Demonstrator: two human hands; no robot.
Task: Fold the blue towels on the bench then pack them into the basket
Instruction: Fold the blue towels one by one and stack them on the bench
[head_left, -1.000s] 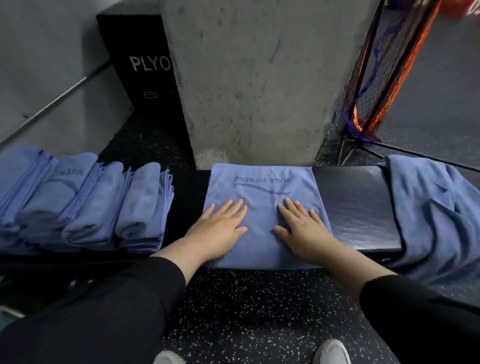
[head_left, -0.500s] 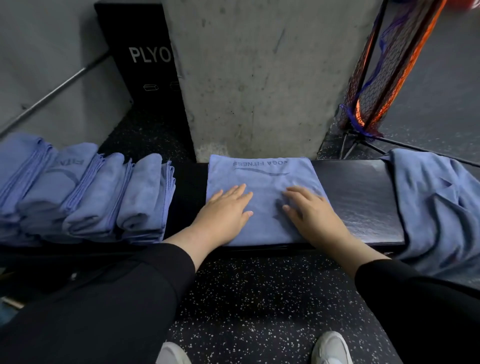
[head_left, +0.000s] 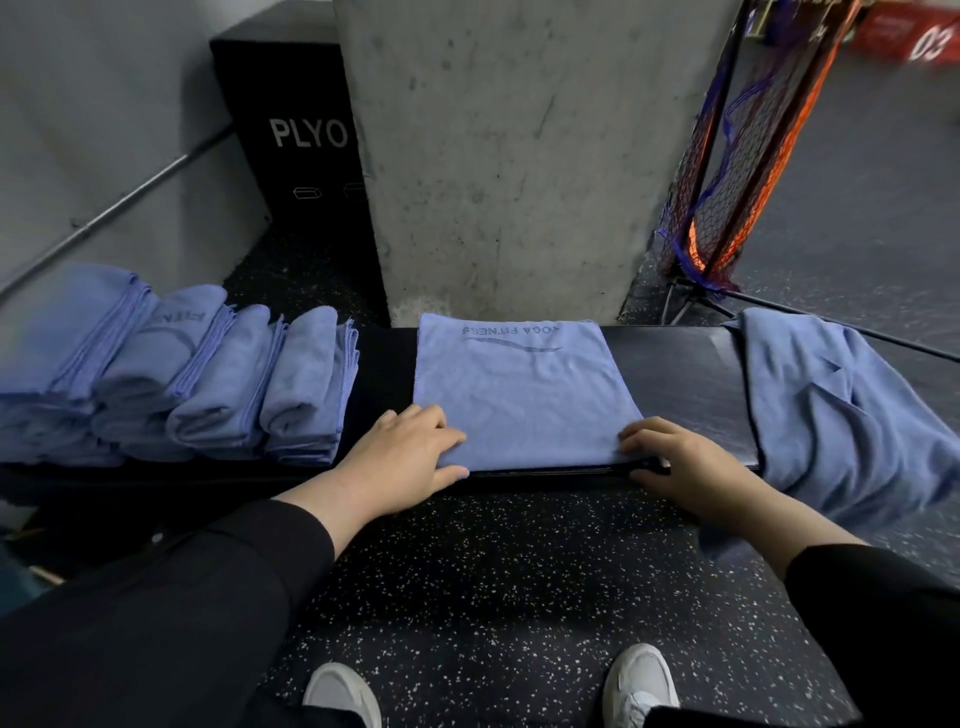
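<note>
Folded blue towel (head_left: 519, 395): lay flat mid-tabletop (head_left: 685, 384), near edge flush with the front rim, print reading upside down. Left hand (head_left: 405, 462) and right hand (head_left: 675, 462) gripped its near corners, fingers above, thumbs at the edge. Bare tabletop lay right; folded stack (head_left: 171, 374) was cut off left.

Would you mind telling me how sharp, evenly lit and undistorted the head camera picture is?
Head view: wide-angle bending curves the bench edge and tilts the concrete pillar; soft, dim light, with a faint sheen on the bench top; the spread towel and both hands, left hand and right hand, are fairly sharp; the red box at the top right corner is blurred.
</note>
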